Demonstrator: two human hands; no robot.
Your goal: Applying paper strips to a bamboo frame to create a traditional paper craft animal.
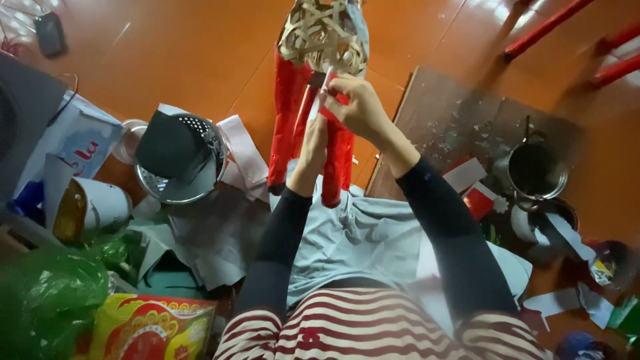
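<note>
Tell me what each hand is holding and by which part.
Both hands meet on a red paper strip near its upper end, below the woven frame: right hand pinches it, left hand touches it; its exact grip is hidden.

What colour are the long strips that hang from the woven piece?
Red strips, seen in the head view.

A flat yellow-and-red packet [150,328] lies at seven o'clock. A white-and-blue box [83,143] with red marks sits at nine o'clock. A green bag [47,293] bulges at eight o'clock.
</note>
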